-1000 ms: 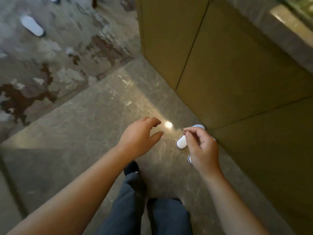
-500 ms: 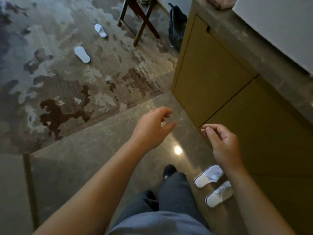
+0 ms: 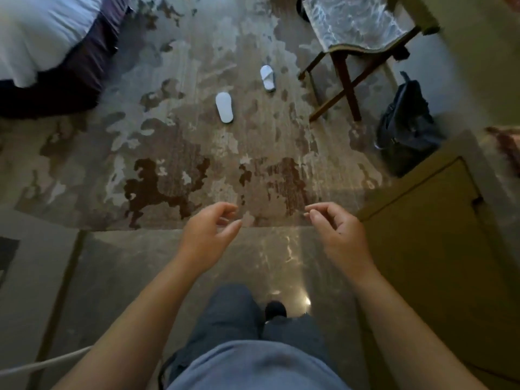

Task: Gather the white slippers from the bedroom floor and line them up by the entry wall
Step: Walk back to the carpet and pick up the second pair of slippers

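Two white slippers lie apart on the patterned carpet ahead. The nearer slipper (image 3: 224, 107) is sole up; the farther slipper (image 3: 267, 77) is right way up, close to a folding stand. My left hand (image 3: 208, 237) and my right hand (image 3: 340, 235) hover side by side over the edge between stone floor and carpet, both empty with fingers loosely curled and apart. The slippers are well beyond my hands.
A bed (image 3: 42, 38) with white linen fills the top left. A wooden folding stand (image 3: 346, 80) with a patterned top stands at the top right, a dark backpack (image 3: 408, 128) beside it. A yellow-brown cabinet (image 3: 436, 235) runs along the right.
The view has swung up from the cabinet base toward the bedroom carpet. The pair of slippers set by the cabinet has left the view. My right hand rose, empty, level with the left.
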